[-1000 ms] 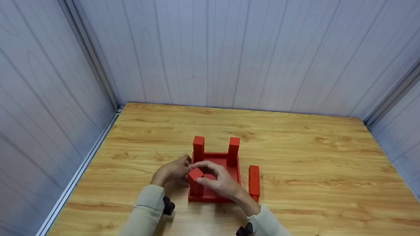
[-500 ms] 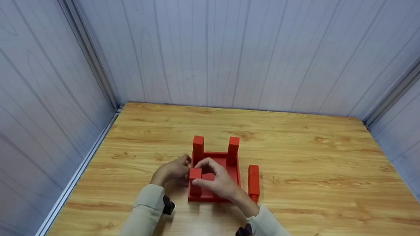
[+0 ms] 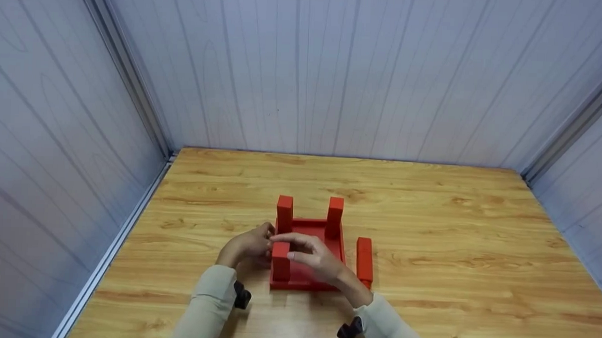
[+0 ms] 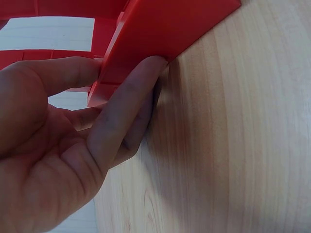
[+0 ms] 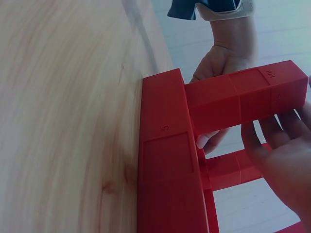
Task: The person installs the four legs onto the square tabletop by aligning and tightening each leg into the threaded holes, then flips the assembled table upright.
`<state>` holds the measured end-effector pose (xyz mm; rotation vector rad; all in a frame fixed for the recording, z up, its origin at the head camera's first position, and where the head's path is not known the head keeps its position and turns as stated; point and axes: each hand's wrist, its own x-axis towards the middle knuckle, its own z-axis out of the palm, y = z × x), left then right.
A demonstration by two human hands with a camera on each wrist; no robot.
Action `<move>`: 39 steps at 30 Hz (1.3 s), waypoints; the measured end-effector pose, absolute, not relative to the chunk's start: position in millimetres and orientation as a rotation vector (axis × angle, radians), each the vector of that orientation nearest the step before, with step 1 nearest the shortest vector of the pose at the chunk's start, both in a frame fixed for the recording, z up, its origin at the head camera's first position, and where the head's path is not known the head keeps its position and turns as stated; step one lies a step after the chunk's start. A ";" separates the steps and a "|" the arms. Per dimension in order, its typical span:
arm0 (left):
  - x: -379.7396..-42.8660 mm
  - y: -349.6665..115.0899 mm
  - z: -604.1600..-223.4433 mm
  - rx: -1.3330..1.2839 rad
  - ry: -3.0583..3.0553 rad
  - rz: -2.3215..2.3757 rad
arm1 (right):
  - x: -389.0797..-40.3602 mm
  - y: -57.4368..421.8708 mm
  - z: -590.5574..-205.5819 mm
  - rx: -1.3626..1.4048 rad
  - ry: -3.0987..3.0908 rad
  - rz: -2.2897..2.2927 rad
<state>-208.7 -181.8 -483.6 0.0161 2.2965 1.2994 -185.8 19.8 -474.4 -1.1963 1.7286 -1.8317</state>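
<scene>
A shallow red tray-shaped base [image 3: 304, 286] sits on the wooden table with square red posts standing at three of its corners. My left hand [image 3: 251, 242] grips its left wall; in the left wrist view the thumb is inside and the fingers [image 4: 127, 104] lie along the outer face. At the near-left corner, my right hand [image 3: 315, 257] holds the top of an upright post [image 3: 280, 263] between thumb and fingers. The right wrist view shows this post [image 5: 218, 102] straight on its corner, with fingertips along its side. Two far posts [image 3: 284, 211] [image 3: 335, 215] stand untouched.
Another red post [image 3: 364, 259] lies on the table right of the base, its narrower end toward me. Pale panel walls [image 3: 324, 75] close off the back and both sides of the wooden tabletop [image 3: 458, 244].
The near-left post has turned from a skewed angle to square with the base. My right fingers have loosened and shifted around its top. My left hand stays in place.
</scene>
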 end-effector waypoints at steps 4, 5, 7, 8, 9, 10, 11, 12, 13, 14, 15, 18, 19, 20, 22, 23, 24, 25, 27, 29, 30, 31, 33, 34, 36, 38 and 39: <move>-209.4 -182.1 -483.8 0.024 2.302 1.287 | -186.1 19.2 -475.1 -1.176 1.731 -1.832; -209.8 -182.3 -484.0 0.023 2.309 1.278 | -186.2 19.1 -475.1 -1.170 1.727 -1.834; -210.4 -182.5 -483.9 0.021 2.323 1.260 | -186.6 19.1 -474.9 -1.161 1.713 -1.839; -210.7 -182.6 -483.8 0.021 2.328 1.254 | -187.1 19.0 -474.8 -1.155 1.704 -1.839; -210.8 -182.8 -483.6 0.019 2.334 1.247 | -187.7 19.1 -474.9 -1.148 1.692 -1.839; -210.9 -182.9 -483.5 0.019 2.341 1.240 | -188.2 19.1 -474.8 -1.139 1.682 -1.838; -210.8 -183.0 -483.5 0.021 2.350 1.231 | -188.5 19.3 -474.8 -1.132 1.673 -1.839; -210.7 -183.1 -483.3 0.022 2.353 1.229 | -188.9 19.5 -474.7 -1.122 1.664 -1.839; -210.6 -183.2 -483.3 0.023 2.353 1.230 | -189.3 19.7 -474.8 -1.112 1.659 -1.835; -210.2 -183.4 -483.4 0.026 2.355 1.228 | -189.7 19.9 -475.0 -1.100 1.653 -1.832; -209.7 -183.6 -483.4 0.024 2.354 1.231 | -189.9 20.2 -475.1 -1.093 1.651 -1.830; -208.6 -183.7 -483.4 0.015 2.333 1.260 | -190.1 20.8 -475.2 -1.075 1.650 -1.824; -208.2 -183.6 -483.4 0.012 2.320 1.276 | -190.4 21.1 -475.4 -1.069 1.654 -1.818; -208.1 -183.5 -483.6 0.009 2.311 1.289 | -190.7 21.2 -475.6 -1.066 1.657 -1.815; -208.0 -183.0 -483.7 0.004 2.295 1.314 | -191.4 21.4 -476.0 -1.064 1.662 -1.810; -208.1 -182.8 -484.0 0.002 2.281 1.332 | -191.9 21.5 -476.4 -1.064 1.661 -1.808; -208.2 -182.6 -484.1 0.001 2.274 1.342 | -192.3 21.7 -476.8 -1.066 1.659 -1.808; -208.3 -182.4 -484.3 0.003 2.270 1.348 | -192.8 21.7 -477.5 -1.070 1.656 -1.810; -208.2 -182.3 -484.3 -0.004 2.261 1.357 | -193.5 21.7 -478.5 -1.085 1.648 -1.818; -208.4 -182.1 -484.5 -0.010 2.248 1.367 | -193.8 21.6 -479.4 -1.096 1.641 -1.826; -208.4 -181.9 -484.3 -0.011 2.245 1.368 | -193.7 21.6 -479.6 -1.100 1.634 -1.832; -208.4 -181.8 -484.3 -0.012 2.238 1.373 | -193.7 21.5 -479.7 -1.103 1.629 -1.838; -208.4 -181.5 -484.6 -0.016 2.226 1.382 | -193.5 21.4 -479.8 -1.104 1.614 -1.845; -208.4 -181.4 -484.8 -0.015 2.221 1.388 | -193.3 21.3 -479.6 -1.104 1.605 -1.851; -208.3 -181.3 -485.0 -0.017 2.212 1.396 | -193.2 21.0 -479.5 -1.103 1.588 -1.860; -208.4 -181.5 -485.3 -0.022 2.212 1.396 | -193.5 20.7 -480.1 -1.098 1.589 -1.855; -208.5 -181.7 -485.1 -0.022 2.212 1.394 | -193.4 20.6 -479.9 -1.097 1.585 -1.856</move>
